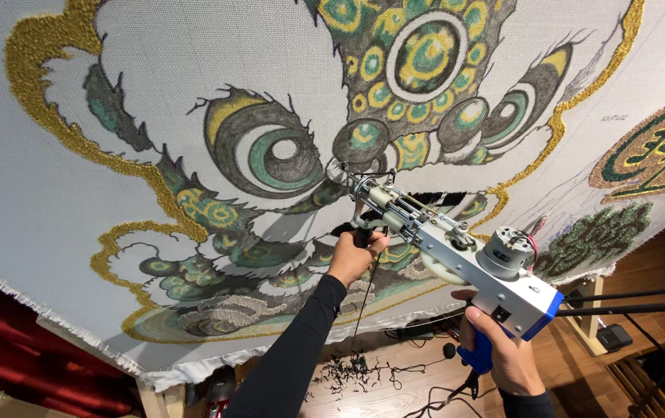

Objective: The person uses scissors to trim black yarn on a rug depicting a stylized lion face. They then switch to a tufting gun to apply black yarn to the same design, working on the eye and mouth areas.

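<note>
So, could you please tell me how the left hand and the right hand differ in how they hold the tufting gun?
The left hand grips the black front handle near the needle end, close to the cloth; the right hand grips the blue rear grip below the motor. The left hand sits higher with its arm stretched out; the right hand sits lower and nearer the camera. Both are closed around the same tufting gun and wear black sleeves.

No packages, labels, signs, screens apparently

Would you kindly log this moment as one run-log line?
left hand: grips front handle | right hand: grips blue handle | tufting gun: tip against stretched cloth
</note>
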Demonstrator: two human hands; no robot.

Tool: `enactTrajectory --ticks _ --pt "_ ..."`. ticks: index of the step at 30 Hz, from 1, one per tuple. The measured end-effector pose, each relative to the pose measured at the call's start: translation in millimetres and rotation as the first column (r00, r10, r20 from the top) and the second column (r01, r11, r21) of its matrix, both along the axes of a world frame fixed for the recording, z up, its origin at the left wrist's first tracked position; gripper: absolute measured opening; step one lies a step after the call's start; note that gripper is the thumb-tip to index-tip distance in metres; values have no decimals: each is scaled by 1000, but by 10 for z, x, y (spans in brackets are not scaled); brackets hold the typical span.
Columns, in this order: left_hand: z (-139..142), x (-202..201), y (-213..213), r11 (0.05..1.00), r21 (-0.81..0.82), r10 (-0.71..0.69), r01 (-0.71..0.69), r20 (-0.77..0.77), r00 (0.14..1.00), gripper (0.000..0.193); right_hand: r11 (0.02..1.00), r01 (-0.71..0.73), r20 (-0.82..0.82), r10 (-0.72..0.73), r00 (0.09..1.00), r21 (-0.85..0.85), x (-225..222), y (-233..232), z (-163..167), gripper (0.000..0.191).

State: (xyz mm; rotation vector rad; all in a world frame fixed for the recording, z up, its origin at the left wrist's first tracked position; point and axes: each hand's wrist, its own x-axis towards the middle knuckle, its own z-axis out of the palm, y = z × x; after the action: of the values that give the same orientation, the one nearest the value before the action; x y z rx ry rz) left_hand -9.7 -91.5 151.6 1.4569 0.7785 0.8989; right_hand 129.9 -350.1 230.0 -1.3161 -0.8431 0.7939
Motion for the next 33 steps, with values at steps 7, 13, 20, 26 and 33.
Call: enactTrajectory --ticks 7,13,20,26,33 --pt "-175 23 111 995 99 26 -28 17 1000 20 999 -4 35 2 999 41 -14 29 -39 41" --pt "-154 11 108 1000 22 8 -9 2 1000 21 998 -2 -9 2 1000 60 -19 41 -79 39" --pt "-30 -27 69 1000 3 9 -9 -5 1000 25 999 8 -21 -7 1000 44 -50 68 -74 40" --pt "-7 -61 114 1000 -6 0 0 12 1000 30 999 29 -14 -29 999 23 -120 104 -17 41" --pt "40 -44 215 1000 8 31 -31 -29 999 35 997 8 -13 -7 1000 75 -187 218 13 36"
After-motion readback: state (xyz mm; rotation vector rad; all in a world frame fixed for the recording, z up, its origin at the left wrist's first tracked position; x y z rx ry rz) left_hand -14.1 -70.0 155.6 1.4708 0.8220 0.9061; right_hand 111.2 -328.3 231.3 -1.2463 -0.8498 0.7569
